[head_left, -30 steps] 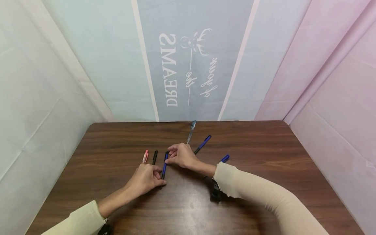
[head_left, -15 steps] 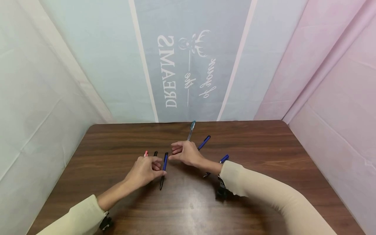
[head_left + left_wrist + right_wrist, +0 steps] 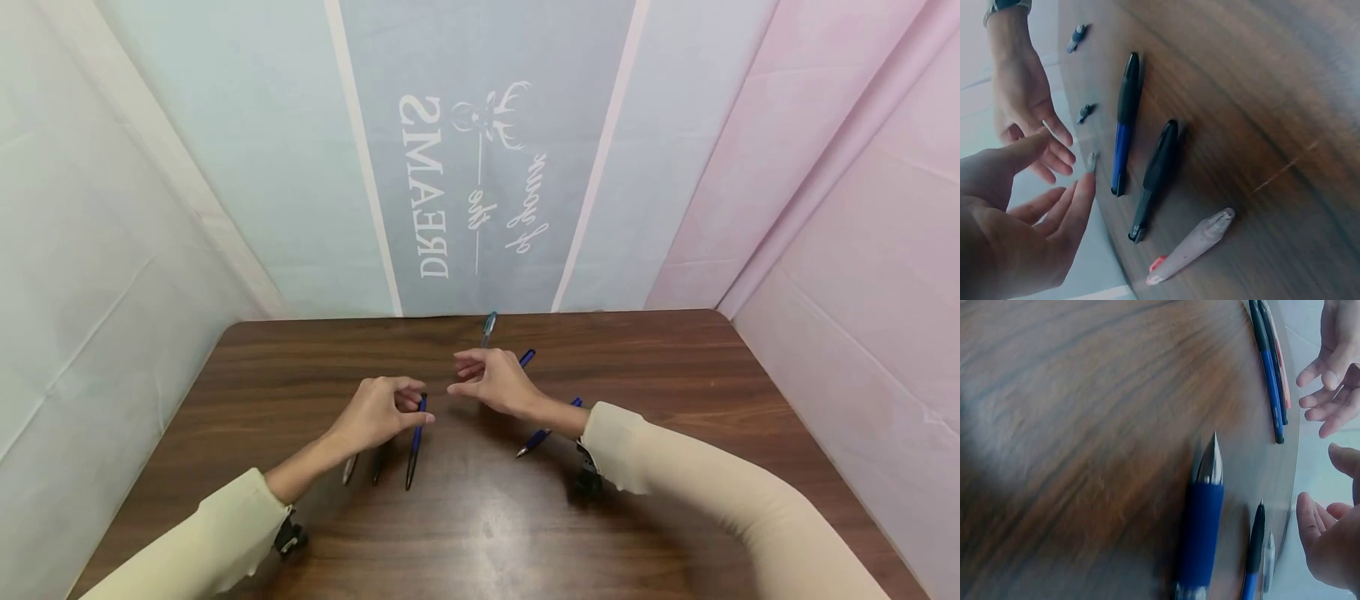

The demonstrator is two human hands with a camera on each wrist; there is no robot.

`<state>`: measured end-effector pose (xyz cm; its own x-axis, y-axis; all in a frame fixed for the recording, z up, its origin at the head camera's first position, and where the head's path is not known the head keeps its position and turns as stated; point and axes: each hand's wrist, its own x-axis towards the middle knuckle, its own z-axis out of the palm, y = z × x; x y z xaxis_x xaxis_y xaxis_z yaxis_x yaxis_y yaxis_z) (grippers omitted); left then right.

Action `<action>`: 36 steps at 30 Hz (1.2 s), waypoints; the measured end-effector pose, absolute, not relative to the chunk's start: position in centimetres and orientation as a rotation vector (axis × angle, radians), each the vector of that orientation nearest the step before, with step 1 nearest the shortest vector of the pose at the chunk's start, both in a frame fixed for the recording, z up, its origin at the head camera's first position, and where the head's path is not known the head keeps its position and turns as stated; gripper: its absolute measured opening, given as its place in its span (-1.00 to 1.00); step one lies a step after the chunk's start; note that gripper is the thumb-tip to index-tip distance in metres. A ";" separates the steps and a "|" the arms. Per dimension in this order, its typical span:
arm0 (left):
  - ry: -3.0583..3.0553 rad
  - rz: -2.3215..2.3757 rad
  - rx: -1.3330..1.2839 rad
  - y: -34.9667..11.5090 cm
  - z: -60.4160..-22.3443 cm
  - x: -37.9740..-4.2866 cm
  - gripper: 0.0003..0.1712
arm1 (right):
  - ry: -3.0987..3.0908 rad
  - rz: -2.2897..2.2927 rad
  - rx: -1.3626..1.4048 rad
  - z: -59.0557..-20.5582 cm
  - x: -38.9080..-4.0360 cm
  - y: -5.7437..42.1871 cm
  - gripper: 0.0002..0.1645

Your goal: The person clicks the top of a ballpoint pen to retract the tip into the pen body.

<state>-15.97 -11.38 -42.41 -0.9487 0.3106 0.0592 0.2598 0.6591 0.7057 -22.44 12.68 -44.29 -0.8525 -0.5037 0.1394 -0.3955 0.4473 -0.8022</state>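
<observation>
My left hand [image 3: 378,415] hovers above three pens lying side by side, its fingers loosely bent and holding nothing. Those pens are a blue pen with a black grip [image 3: 1125,125], a black pen [image 3: 1157,169] and a clear pen with a red clip [image 3: 1194,247]. To the right, my right hand [image 3: 498,383] is raised with thumb and fingers apart, also without anything in it. Beyond and under it lie a teal-capped clear pen [image 3: 489,327] and another blue-and-black pen [image 3: 528,358], partly hidden. A thicker blue pen with a silver tip [image 3: 1202,531] lies near the right wrist.
The brown wooden table [image 3: 480,533] carries all the pens. Its far edge meets a hanging cloth backdrop [image 3: 487,208] with mirrored lettering. Pale cloth sides [image 3: 90,292] stand at left and right. Both wrists wear dark camera mounts.
Both hands have come away from the left blue pen, which stays on the table. The left hand moved up and forward; the right drew off to the right.
</observation>
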 end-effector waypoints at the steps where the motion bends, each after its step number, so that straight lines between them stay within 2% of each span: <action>1: 2.792 1.178 0.486 -11.3 -42.4 -16.2 -0.43 | 2.572 -1.372 -0.799 -44.2 -22.5 12.8 -0.31; 11: 2.687 1.316 0.470 -11.3 -42.4 -18.1 -0.37 | 2.649 -1.346 -0.729 -43.9 -23.6 14.8 -0.28; 21: 2.577 1.401 0.335 -10.9 -42.1 -19.8 -0.32 | 2.761 -1.322 -0.731 -43.8 -25.6 16.3 -0.27; 30: 2.611 1.422 0.300 -9.5 -42.1 -22.2 -0.39 | 2.841 -1.208 -0.691 -43.5 -27.2 17.2 -0.24; 36: 2.582 1.432 0.276 -9.0 -42.3 -23.1 -0.35 | 2.872 -1.150 -0.662 -43.8 -28.5 17.9 -0.22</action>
<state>-23.11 -9.00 -42.29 -0.9673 0.2455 -0.0634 0.0763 0.5203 0.8506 -28.49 17.87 -43.84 -0.9123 -0.3716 0.1724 -0.3879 0.6482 -0.6553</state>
